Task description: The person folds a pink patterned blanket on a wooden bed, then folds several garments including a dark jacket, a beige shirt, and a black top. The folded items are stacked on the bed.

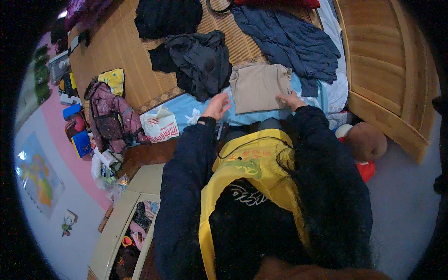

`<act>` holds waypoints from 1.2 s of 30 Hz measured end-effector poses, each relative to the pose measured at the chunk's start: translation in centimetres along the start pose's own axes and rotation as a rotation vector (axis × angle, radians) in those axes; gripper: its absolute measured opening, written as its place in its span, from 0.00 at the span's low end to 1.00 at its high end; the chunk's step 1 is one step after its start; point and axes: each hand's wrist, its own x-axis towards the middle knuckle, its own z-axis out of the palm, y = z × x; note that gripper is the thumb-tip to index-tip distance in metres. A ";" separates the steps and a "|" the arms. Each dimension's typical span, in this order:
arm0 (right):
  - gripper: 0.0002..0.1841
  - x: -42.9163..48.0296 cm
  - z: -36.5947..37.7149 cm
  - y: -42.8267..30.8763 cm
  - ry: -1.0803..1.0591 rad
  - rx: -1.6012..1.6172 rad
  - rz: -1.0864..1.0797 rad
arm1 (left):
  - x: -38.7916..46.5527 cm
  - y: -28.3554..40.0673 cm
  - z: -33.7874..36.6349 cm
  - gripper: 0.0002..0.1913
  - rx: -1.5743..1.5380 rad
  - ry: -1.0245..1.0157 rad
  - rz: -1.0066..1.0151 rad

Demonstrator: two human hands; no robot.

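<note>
A beige garment (259,89), folded into a rough rectangle, lies on the near edge of the bed over a light blue sheet (241,119). At its right side my right hand (291,100) touches the cloth, fingers on its edge. My left hand (217,106) is just off the garment's left side, fingers apart and holding nothing. Beyond the left hand lies a crumpled dark grey garment (201,57). To the upper right, a dark blue garment (287,38) is spread out, its lower end close to the beige one.
A bamboo mat (115,45) covers the bed. Farther back is a black garment (168,17). On the left are a mauve puffy jacket (110,112), a yellow cloth (113,80) and a white bag (161,126) with red print. A wooden bed end panel (378,66) rises at right.
</note>
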 end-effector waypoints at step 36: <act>0.26 -19.6 17.9 -18.5 -0.690 0.627 -0.326 | -11.6 3.3 -1.3 0.22 -0.673 -1.076 -0.078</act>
